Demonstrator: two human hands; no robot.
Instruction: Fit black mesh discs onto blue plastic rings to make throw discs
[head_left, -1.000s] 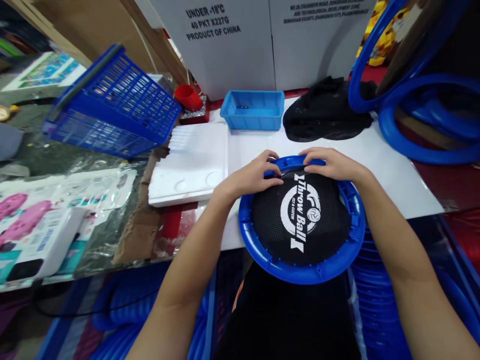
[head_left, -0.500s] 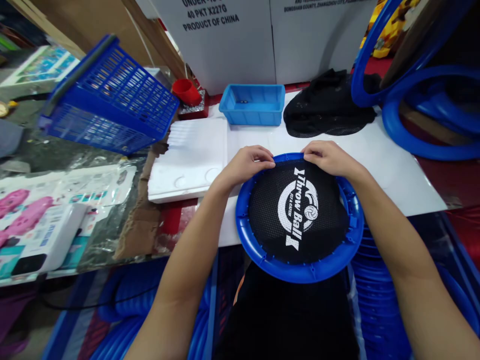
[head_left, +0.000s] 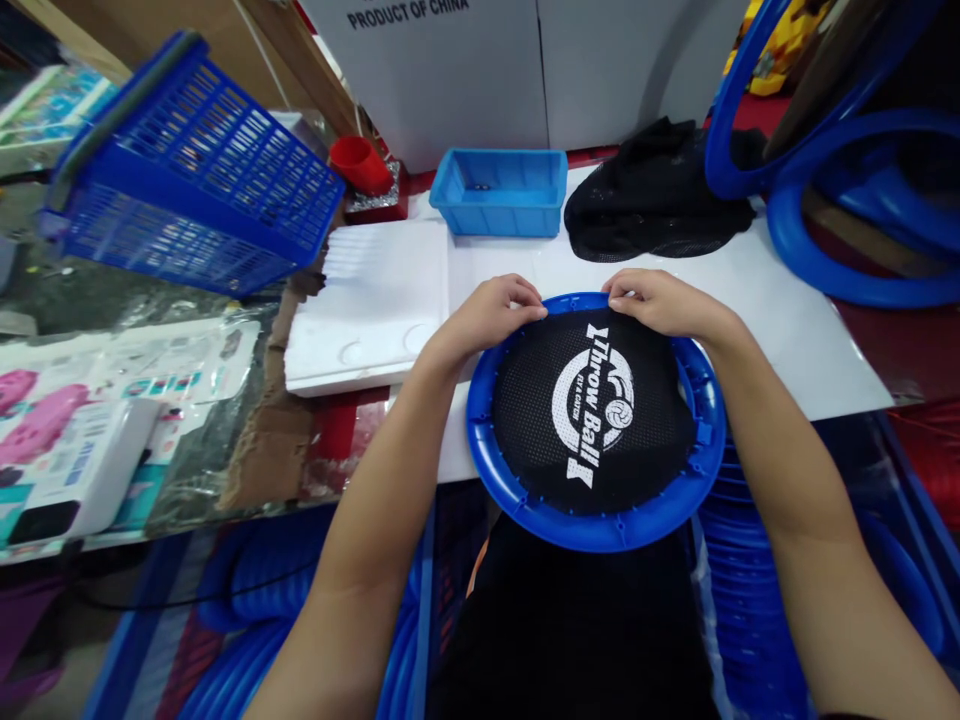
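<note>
A round blue plastic ring lies half over the near edge of a white board. Black mesh printed with "Throw Ball" in white is stretched across it. My left hand pinches the mesh's far edge at the ring's upper left, fingers curled. My right hand presses the same edge at the ring's top, fingers bent down onto the rim. Both forearms reach in from below.
A light blue tray and a heap of black mesh lie behind the ring. A tilted blue basket and a red cup stand at the left. More blue rings pile at the right and under the table.
My hands and the far edge of the mesh have shifted slightly away from me along the rim. The camera tilted down a little; the ring stays in place.
</note>
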